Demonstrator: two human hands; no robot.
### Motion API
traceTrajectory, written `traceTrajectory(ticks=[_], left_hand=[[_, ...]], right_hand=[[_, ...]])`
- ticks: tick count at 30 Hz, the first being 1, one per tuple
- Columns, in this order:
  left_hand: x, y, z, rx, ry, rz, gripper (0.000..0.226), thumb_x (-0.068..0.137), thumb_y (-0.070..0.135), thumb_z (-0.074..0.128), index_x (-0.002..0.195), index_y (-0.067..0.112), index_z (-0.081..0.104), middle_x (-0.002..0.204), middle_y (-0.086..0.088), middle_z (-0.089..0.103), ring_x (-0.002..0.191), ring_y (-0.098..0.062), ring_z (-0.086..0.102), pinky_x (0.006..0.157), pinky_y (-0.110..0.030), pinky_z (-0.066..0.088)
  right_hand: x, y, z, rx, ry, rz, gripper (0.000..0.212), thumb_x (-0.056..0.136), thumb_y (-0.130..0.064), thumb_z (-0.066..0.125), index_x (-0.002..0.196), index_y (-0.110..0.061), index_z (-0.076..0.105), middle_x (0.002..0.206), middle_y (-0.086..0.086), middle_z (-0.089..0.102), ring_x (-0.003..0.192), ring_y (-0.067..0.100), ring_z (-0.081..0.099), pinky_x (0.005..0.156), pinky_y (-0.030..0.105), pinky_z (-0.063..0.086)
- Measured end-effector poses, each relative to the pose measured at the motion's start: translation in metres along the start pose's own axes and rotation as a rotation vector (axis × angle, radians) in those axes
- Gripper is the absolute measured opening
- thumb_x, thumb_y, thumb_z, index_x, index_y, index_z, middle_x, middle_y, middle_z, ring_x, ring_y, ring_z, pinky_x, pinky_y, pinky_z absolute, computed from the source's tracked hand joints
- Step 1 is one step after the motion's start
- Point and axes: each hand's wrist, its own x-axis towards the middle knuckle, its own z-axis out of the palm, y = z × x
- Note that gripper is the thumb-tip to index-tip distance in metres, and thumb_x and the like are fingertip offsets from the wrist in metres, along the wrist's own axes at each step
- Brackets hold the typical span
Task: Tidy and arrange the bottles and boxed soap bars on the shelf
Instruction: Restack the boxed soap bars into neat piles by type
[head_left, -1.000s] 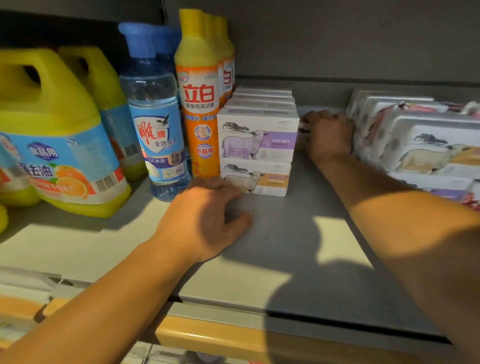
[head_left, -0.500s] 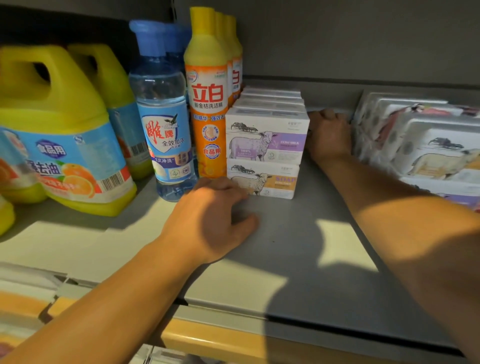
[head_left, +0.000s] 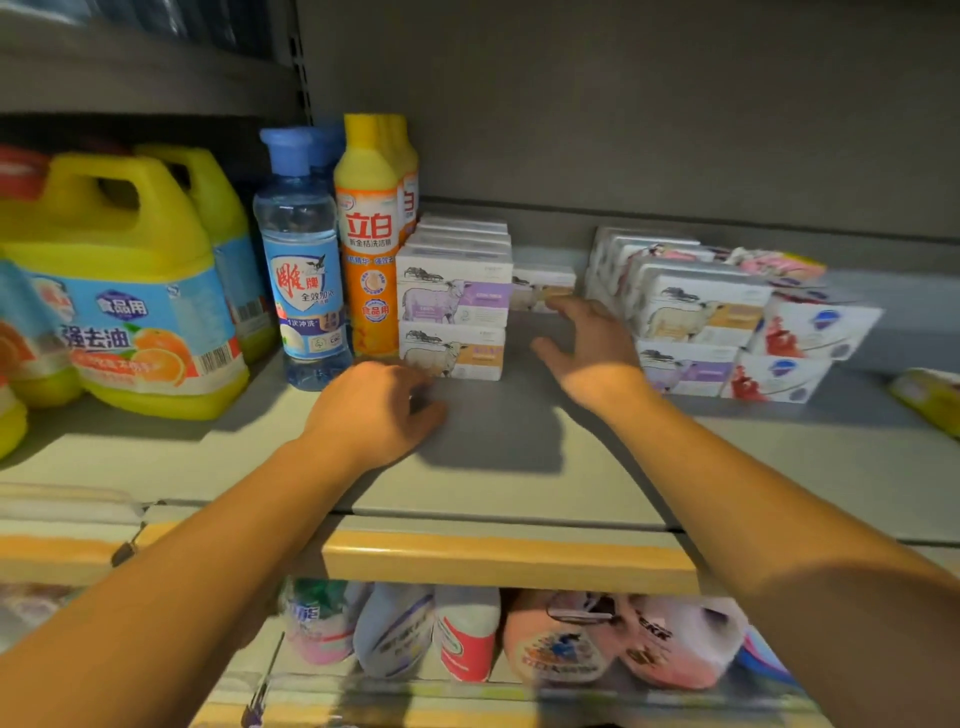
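A two-high stack of white sheep-print soap boxes (head_left: 453, 312) stands mid-shelf beside an orange-yellow bottle (head_left: 368, 244) and a clear blue-capped bottle (head_left: 301, 270). A single soap box (head_left: 543, 287) sits further back, right of the stack. My left hand (head_left: 376, 410) rests on the shelf with loosely curled fingers, just in front of the stack's lower box, holding nothing. My right hand (head_left: 587, 345) hovers with spread fingers in the gap, its fingertips just short of the single box, holding nothing. More soap boxes (head_left: 701, 312) are piled to the right, somewhat askew.
Large yellow detergent jugs (head_left: 130, 291) fill the left of the grey shelf (head_left: 498, 447). A yellow packet (head_left: 930, 400) lies at the far right. Below the orange shelf edge (head_left: 509, 561), pouches and bottles (head_left: 566, 639) crowd the lower shelf.
My right hand has pulled back from deep between the stacks and opened, leaving a single box visible behind. The view drew back and down. My left hand stayed put.
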Motion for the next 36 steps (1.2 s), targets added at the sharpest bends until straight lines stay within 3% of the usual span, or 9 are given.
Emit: traceTrajectory(ticks=[6, 10, 12, 15, 18, 23, 27, 32, 36], left_hand=[[0.005, 0.023, 0.003, -0.138, 0.000, -0.037, 0.033, 0.090, 0.036, 0.063, 0.118, 0.020, 0.070, 0.112, -0.004, 0.072, 0.103, -0.025, 0.065, 0.088, -0.029, 0.049], [0.016, 0.064, 0.014, -0.284, 0.054, 0.006, 0.028, 0.089, 0.034, 0.068, 0.111, 0.018, 0.073, 0.111, -0.002, 0.073, 0.105, -0.022, 0.065, 0.080, -0.021, 0.038], [0.022, 0.084, 0.020, -0.348, 0.053, 0.020, 0.025, 0.088, 0.032, 0.069, 0.108, 0.017, 0.074, 0.109, 0.000, 0.074, 0.104, -0.020, 0.066, 0.083, -0.020, 0.039], [0.027, 0.100, 0.032, -0.354, 0.032, -0.004, 0.029, 0.089, 0.035, 0.067, 0.112, 0.019, 0.073, 0.112, 0.000, 0.074, 0.110, -0.020, 0.065, 0.089, -0.022, 0.041], [0.028, 0.101, 0.039, -0.275, 0.010, 0.033, 0.037, 0.088, 0.047, 0.064, 0.115, 0.023, 0.072, 0.109, 0.001, 0.074, 0.105, -0.020, 0.065, 0.080, -0.022, 0.042], [0.029, 0.101, 0.038, -0.239, -0.042, 0.061, 0.051, 0.078, 0.057, 0.047, 0.097, 0.017, 0.073, 0.097, -0.002, 0.074, 0.100, -0.026, 0.062, 0.086, -0.035, 0.048], [0.027, 0.103, 0.037, -0.321, -0.043, 0.020, 0.053, 0.076, 0.055, 0.048, 0.111, 0.023, 0.072, 0.109, 0.001, 0.073, 0.108, -0.024, 0.061, 0.092, -0.031, 0.046], [0.023, 0.104, 0.032, -0.463, 0.094, 0.002, 0.042, 0.086, 0.045, 0.067, 0.117, 0.016, 0.069, 0.108, -0.001, 0.074, 0.103, -0.017, 0.067, 0.089, -0.022, 0.045], [0.018, 0.107, 0.023, -0.686, 0.146, 0.001, 0.049, 0.083, 0.043, 0.068, 0.125, 0.018, 0.063, 0.116, 0.007, 0.069, 0.101, -0.010, 0.065, 0.093, -0.027, 0.049]], right_hand=[[-0.044, 0.010, -0.062, 0.027, 0.203, -0.060, 0.040, 0.086, -0.024, 0.070, 0.124, -0.016, 0.062, 0.124, 0.011, 0.059, 0.113, 0.030, 0.054, 0.095, 0.034, 0.045], [-0.040, 0.038, -0.105, -0.167, 0.341, -0.012, 0.044, 0.086, -0.027, 0.069, 0.127, -0.017, 0.060, 0.130, 0.012, 0.056, 0.123, 0.033, 0.045, 0.101, 0.037, 0.039], [-0.034, 0.058, -0.121, -0.266, 0.322, 0.032, 0.053, 0.087, -0.032, 0.067, 0.137, -0.020, 0.052, 0.137, 0.010, 0.051, 0.128, 0.033, 0.038, 0.107, 0.040, 0.035], [-0.022, 0.085, -0.134, -0.534, 0.139, 0.125, 0.066, 0.090, -0.044, 0.058, 0.149, -0.025, 0.034, 0.151, 0.003, 0.038, 0.140, 0.030, 0.027, 0.117, 0.041, 0.021], [-0.017, 0.101, -0.128, -0.615, 0.073, 0.132, 0.066, 0.090, -0.043, 0.060, 0.148, -0.025, 0.034, 0.152, 0.003, 0.036, 0.142, 0.030, 0.024, 0.118, 0.041, 0.015], [-0.013, 0.103, -0.117, -0.422, 0.215, 0.080, 0.053, 0.082, -0.024, 0.072, 0.128, -0.014, 0.047, 0.132, 0.010, 0.051, 0.126, 0.032, 0.039, 0.111, 0.039, 0.026], [-0.025, 0.093, -0.120, -0.133, 0.290, 0.024, 0.045, 0.079, -0.008, 0.073, 0.118, -0.016, 0.053, 0.127, 0.003, 0.047, 0.104, 0.022, 0.049, 0.078, 0.027, 0.034], [-0.057, 0.066, -0.119, 0.073, 0.438, -0.093, 0.043, 0.074, -0.003, 0.075, 0.108, -0.023, 0.058, 0.115, -0.012, 0.042, 0.097, 0.006, 0.046, 0.081, 0.022, 0.042], [-0.082, 0.043, -0.109, 0.305, 0.361, -0.067, 0.043, 0.073, -0.004, 0.075, 0.097, -0.033, 0.054, 0.113, -0.007, 0.050, 0.100, 0.016, 0.056, 0.081, 0.031, 0.051]])
